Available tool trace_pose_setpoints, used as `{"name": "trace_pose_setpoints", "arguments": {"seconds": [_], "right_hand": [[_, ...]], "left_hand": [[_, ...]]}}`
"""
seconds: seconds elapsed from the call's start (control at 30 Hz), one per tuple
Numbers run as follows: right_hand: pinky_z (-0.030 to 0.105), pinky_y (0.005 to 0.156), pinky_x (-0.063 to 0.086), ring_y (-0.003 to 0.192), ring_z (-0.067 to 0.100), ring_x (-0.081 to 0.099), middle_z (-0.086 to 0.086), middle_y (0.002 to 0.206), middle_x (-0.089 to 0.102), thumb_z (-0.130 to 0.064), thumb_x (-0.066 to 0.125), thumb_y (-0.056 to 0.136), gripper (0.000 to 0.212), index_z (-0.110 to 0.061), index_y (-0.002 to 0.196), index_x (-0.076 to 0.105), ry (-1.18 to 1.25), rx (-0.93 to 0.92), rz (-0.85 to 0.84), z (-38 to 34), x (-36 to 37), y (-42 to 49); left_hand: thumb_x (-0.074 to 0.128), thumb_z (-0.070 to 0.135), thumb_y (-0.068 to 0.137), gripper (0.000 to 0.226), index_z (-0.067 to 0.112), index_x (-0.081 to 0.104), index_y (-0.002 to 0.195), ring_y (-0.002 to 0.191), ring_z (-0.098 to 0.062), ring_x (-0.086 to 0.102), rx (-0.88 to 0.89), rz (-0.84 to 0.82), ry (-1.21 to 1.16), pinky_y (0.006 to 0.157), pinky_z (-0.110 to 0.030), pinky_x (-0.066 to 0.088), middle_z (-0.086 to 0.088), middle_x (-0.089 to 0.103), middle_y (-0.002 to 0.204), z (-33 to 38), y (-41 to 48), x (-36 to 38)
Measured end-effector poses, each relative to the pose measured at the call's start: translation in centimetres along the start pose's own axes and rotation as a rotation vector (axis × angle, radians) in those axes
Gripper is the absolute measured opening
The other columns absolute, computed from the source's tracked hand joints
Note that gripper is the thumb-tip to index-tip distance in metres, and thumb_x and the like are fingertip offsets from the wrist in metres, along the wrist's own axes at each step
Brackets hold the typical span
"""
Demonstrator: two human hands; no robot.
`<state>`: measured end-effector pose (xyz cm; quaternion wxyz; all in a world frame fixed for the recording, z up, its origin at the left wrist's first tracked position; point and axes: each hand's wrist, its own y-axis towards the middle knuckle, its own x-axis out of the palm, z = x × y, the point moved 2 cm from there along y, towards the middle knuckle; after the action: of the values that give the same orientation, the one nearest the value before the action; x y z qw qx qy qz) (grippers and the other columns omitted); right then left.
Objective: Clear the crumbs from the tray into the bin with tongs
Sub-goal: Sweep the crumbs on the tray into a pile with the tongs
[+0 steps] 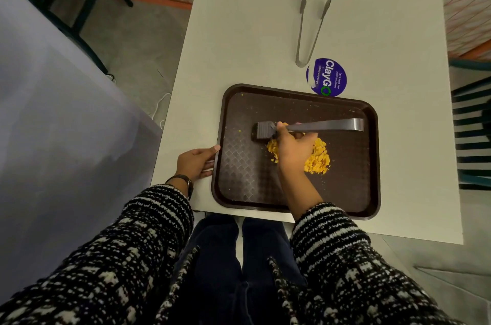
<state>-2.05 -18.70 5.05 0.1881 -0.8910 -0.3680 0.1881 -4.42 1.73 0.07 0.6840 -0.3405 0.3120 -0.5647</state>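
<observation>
The left hand [195,162] clamps the tray [370,165] rim, steadying it at the worktop's [252,32] near edge; right-hand [292,146] fingers pinch flat tongs [324,125] over heaped crumbs [318,157].

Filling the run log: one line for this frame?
left hand: steadies tray edge | right hand: grips tongs over crumbs | spare tongs: on table | bin: not visible

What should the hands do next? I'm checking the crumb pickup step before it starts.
Probably close the wide-headed tongs in the right hand around the yellow crumb pile beside it. The pile still sits mid-tray, and the left hand already steadies the tray at its left rim.
</observation>
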Motion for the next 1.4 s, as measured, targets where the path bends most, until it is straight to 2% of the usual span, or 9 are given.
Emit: {"name": "trace_pose_setpoints", "arguments": {"seconds": [0.27,0.37,0.5,0.6,0.7,0.9,1.07,1.2,1.4], "right_hand": [[0.049,0.096,0.05,0.107,0.03,0.063,0.02,0.118,0.062,-0.003,0.076,0.074,0.052,-0.017,0.113,0.043,0.126,0.107,-0.109,1.8,3.8,-1.0],[0.051,0.096,0.05,0.109,0.031,0.063,0.023,0.119,0.061,-0.007,0.076,0.075,0.071,-0.007,0.133,0.035,0.093,0.119,-0.041,1.1,1.4,-0.2],[0.04,0.098,0.049,0.111,0.027,0.061,0.019,0.124,0.059,-0.007,0.075,0.077,0.066,-0.005,0.13,0.037,0.022,0.056,0.093,-0.3,-2.8,1.5],[0.047,0.095,0.051,0.11,0.028,0.062,0.018,0.122,0.059,-0.013,0.079,0.072,0.075,-0.008,0.134,0.036,0.003,0.045,0.115,-0.4,-4.0,1.7],[0.049,0.092,0.052,0.108,0.028,0.063,0.016,0.114,0.062,-0.009,0.076,0.076,0.054,-0.015,0.119,0.044,-0.035,0.03,-0.024,0.2,-4.0,1.0],[0.008,0.07,0.048,0.082,-0.005,0.055,-0.002,0.093,0.057,-0.008,0.073,0.08,0.043,-0.01,0.11,0.042,-0.212,-0.069,-0.188,1.6,-4.1,-1.4],[0.014,0.077,0.052,0.099,0.018,0.058,0.0,0.094,0.057,-0.011,0.074,0.08,0.052,-0.001,0.12,0.041,-0.265,-0.07,-0.086,-0.1,-6.2,0.3],[0.045,0.093,0.051,0.11,0.029,0.06,0.016,0.114,0.061,-0.016,0.075,0.079,0.055,-0.003,0.121,0.043,-0.273,-0.074,-0.018,-0.8,-7.1,0.6],[0.005,0.067,0.047,0.082,-0.003,0.055,0.0,0.094,0.061,-0.011,0.075,0.079,0.043,-0.01,0.108,0.044,-0.357,-0.122,-0.21,0.9,-5.6,-2.0]], "left_hand": [[0.075,0.03,0.078,0.022,0.013,0.065,0.088,0.075,-0.014,0.068,-0.013,-0.005,-0.025,0.053,-0.02,0.056,-0.005,0.07,0.084,0.2,-0.1,0.1],[0.075,0.032,0.077,0.021,0.015,0.065,0.085,0.074,-0.014,0.068,-0.001,-0.004,-0.019,0.056,-0.021,0.057,-0.004,0.071,0.083,0.2,-0.1,0.1],[0.075,0.033,0.076,0.025,0.014,0.067,0.089,0.075,-0.014,0.07,-0.002,0.002,-0.011,0.057,-0.022,0.058,-0.004,0.072,0.085,0.1,0.0,0.0],[0.076,0.033,0.076,0.029,0.012,0.067,0.094,0.075,-0.014,0.07,-0.011,-0.001,-0.018,0.059,-0.023,0.058,-0.005,0.073,0.086,0.1,0.0,0.0],[0.075,0.032,0.077,0.025,0.013,0.066,0.09,0.076,-0.014,0.069,-0.02,-0.007,-0.026,0.056,-0.022,0.058,-0.005,0.072,0.086,0.2,-0.1,0.1],[0.074,0.03,0.078,0.025,0.012,0.064,0.092,0.078,-0.015,0.068,-0.022,-0.009,-0.014,0.057,-0.022,0.058,-0.005,0.071,0.087,0.3,-0.2,0.2],[0.074,0.032,0.077,0.025,0.013,0.065,0.091,0.079,-0.015,0.069,-0.016,-0.006,-0.002,0.057,-0.022,0.058,-0.004,0.071,0.087,0.2,-0.1,0.0],[0.076,0.033,0.076,0.024,0.014,0.065,0.087,0.078,-0.015,0.07,-0.008,-0.008,-0.001,0.062,-0.025,0.058,-0.005,0.072,0.088,0.0,0.1,-0.1],[0.074,0.032,0.078,0.021,0.015,0.065,0.086,0.077,-0.013,0.069,-0.004,-0.019,-0.002,0.059,-0.022,0.057,-0.004,0.072,0.086,0.1,-0.1,0.0]]}}
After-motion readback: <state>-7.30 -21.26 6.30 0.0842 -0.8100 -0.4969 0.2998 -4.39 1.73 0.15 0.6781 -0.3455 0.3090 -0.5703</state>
